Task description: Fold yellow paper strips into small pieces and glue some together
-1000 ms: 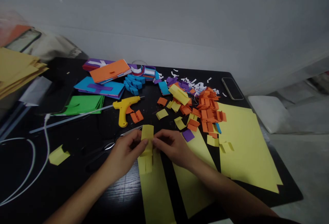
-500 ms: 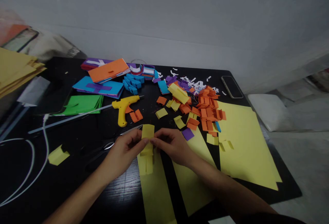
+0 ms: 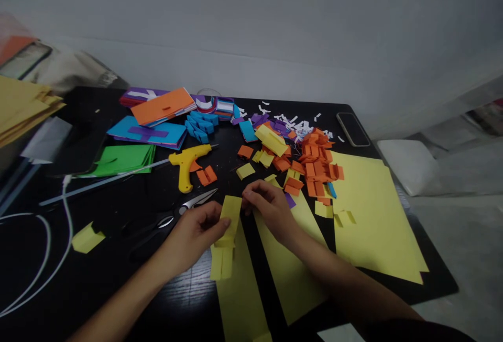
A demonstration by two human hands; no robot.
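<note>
Yellow folded paper (image 3: 231, 207) is in the left hand (image 3: 192, 234), nearer the person than the glue gun (image 3: 187, 166) and to its right, above a long yellow strip (image 3: 241, 300) on the black desk (image 3: 168, 308). The left fingers grip its left edge, thumb on top. Farther right of the glue gun, the right hand (image 3: 273, 211) has its fingers bent close together just beside the paper's upper right edge; whether they pinch anything cannot be told. Scissors (image 3: 192, 203) lie on the near side of the glue gun, partly hidden by the left hand. Folded green paper (image 3: 129, 160) sits left of the glue gun, and folded orange pieces (image 3: 316, 158) are heaped well to its right.
</note>
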